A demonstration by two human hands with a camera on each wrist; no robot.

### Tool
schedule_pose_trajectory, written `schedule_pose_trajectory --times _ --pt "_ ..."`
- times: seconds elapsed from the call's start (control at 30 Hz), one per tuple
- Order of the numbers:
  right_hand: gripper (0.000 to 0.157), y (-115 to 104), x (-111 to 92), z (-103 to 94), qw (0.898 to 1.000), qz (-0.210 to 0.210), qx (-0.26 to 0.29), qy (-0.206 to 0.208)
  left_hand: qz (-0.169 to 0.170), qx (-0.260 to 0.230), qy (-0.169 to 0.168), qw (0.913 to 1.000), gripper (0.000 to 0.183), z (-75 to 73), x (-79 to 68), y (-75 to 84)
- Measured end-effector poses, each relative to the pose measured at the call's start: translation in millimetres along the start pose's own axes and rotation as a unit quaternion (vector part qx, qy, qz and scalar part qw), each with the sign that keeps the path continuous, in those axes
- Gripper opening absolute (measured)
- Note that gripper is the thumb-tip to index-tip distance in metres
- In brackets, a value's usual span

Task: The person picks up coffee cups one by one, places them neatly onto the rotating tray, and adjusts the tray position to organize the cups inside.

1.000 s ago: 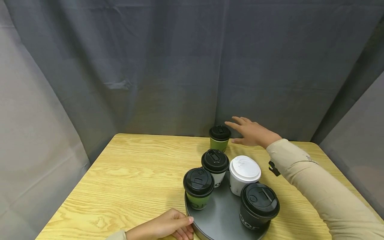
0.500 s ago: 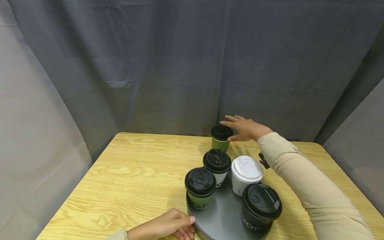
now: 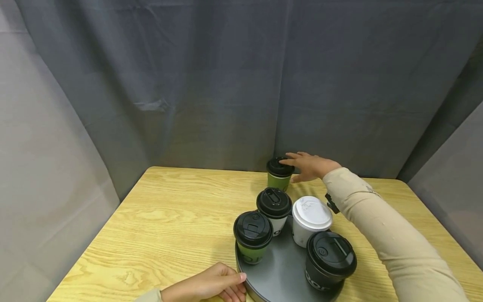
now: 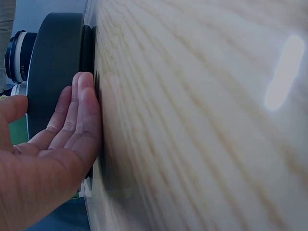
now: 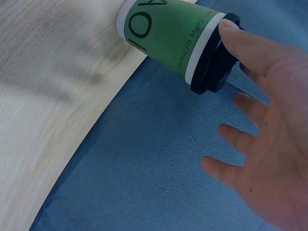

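Note:
My left hand (image 3: 222, 283) holds the near left edge of a round dark grey turntable (image 3: 281, 268). In the left wrist view its thumb (image 4: 17, 107) is at the top edge and the fingers lie along the side, close to the tabletop. Farther back, my right hand (image 3: 309, 165) reaches to a green paper cup (image 3: 278, 182) with a black lid, upright near the table's back edge. The right wrist view has the thumb (image 5: 236, 36) over the lid (image 5: 216, 62), with the other fingers spread apart beyond it.
On the turntable stand a green cup (image 3: 252, 253) with a black lid, a white cup with a black lid (image 3: 274, 203), a white-lidded cup (image 3: 312, 214) and a larger black cup (image 3: 330, 260). A grey curtain (image 3: 211, 105) hangs behind the wooden table (image 3: 170, 209).
My right hand has moved left to the rear green cup and lowered, its fingers now over the lid. My left hand keeps its place at the turntable's edge. The cups stay put.

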State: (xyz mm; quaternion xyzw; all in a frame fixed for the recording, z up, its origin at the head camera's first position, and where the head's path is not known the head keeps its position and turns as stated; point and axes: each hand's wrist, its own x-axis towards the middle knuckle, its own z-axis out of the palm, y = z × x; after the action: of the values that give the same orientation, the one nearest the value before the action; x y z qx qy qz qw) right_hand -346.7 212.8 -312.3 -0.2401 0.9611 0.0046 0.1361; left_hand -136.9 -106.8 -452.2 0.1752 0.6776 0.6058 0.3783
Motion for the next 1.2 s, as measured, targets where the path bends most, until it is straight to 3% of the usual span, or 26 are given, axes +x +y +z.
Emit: schedule_pose_trajectory --times 0.23,0.47,0.7,0.8,0.97,1.2 --pt "0.08 0 2 1.2 0.999 -0.023 0.024 -0.002 -0.002 0.007 -0.002 1.0 0.048 -0.5 -1.3 -0.1" --pt "0.076 6 6 6.8 0.999 -0.029 0.036 -0.015 0.003 0.003 -0.005 1.0 0.049 -1.1 -2.5 -0.9" --pt "0.065 7 8 10.5 0.994 -0.063 0.07 0.047 0.004 -0.003 -0.008 1.0 0.049 -1.5 -3.7 -1.0" --pt "0.069 8 10 13.9 0.993 -0.068 0.078 0.057 0.004 -0.002 -0.009 1.0 0.049 -1.2 -4.0 -0.8" --pt "0.084 10 11 17.8 0.994 -0.064 0.079 0.033 0.002 -0.002 -0.009 1.0 0.05 -0.4 -4.5 -0.7" --pt "0.082 12 10 18.4 0.996 -0.061 0.063 0.013 0.001 -0.002 -0.008 1.0 0.049 0.3 -3.3 -0.7"
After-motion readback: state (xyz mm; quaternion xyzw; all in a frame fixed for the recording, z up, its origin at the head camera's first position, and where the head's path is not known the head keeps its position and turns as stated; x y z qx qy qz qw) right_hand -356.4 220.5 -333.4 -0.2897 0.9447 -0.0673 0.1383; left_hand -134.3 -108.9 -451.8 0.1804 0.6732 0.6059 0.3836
